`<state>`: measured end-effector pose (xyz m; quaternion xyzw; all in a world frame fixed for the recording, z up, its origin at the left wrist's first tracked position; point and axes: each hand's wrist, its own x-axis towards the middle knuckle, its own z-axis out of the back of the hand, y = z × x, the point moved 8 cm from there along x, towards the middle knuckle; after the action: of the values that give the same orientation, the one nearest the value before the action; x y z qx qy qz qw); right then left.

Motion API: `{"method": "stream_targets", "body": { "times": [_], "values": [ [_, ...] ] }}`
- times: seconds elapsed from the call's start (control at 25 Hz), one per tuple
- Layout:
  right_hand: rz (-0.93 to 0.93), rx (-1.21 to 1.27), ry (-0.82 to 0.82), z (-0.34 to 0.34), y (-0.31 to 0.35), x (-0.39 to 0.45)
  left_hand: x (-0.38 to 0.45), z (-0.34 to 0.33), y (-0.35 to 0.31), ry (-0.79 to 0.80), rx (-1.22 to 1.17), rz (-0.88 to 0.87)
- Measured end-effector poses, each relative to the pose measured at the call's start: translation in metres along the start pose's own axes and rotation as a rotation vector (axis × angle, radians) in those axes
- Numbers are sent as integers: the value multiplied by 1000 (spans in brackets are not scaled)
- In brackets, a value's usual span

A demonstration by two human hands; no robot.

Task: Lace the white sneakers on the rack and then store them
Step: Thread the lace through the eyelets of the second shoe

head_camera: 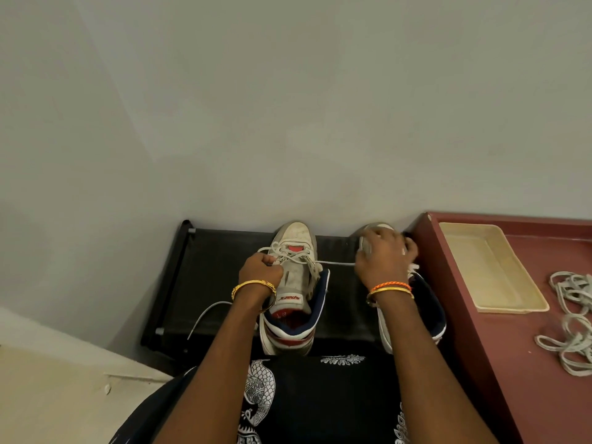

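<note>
White sneaker (pixel 296 277): centre frame, on black rack (pixel 221 283).
Left hand (pixel 261 270): pinches lace (pixel 336 263).
Right hand (pixel 382 261): curled, pulling lace taut over second sneaker (pixel 429 309).

White sneakers (pixel 296 277) with navy collars, red trim and a red tongue patch sit on a black rack (pixel 217 251). Grey-white laces (pixel 573 322) and a cream tray (pixel 487 267) lie on a maroon worktop (pixel 519 363). Gold and orange bangles (pixel 389 288); black clothing (pixel 320 405) with white peacock print.
</note>
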<state>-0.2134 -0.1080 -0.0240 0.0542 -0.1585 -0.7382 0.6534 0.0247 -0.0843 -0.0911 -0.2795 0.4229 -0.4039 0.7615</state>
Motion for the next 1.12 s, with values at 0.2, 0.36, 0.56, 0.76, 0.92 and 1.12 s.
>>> {"method": "stream_targets", "body": {
  "times": [0.2, 0.36, 0.56, 0.76, 0.92, 1.12],
  "values": [
    [209, 89, 501, -65, 54, -12, -3, 0, -3, -24, 16, -43],
    [84, 120, 305, -39, 31, -2, 0, 1, -1, -32, -8, -53],
    [-135, 57, 42, 14, -22, -3, 3, 0, 2, -12, -54, -10],
    [-153, -66, -9, 4, -9, -3, 0, -2, 3, 105, -355, 138],
    [166, 50, 358, -52, 36, -5, 7, 2, 18, 126, -463, 331],
    [180, 69, 362, -59, 49, -6, 21, 7, 20, 69, -117, 113]
  ]
}}
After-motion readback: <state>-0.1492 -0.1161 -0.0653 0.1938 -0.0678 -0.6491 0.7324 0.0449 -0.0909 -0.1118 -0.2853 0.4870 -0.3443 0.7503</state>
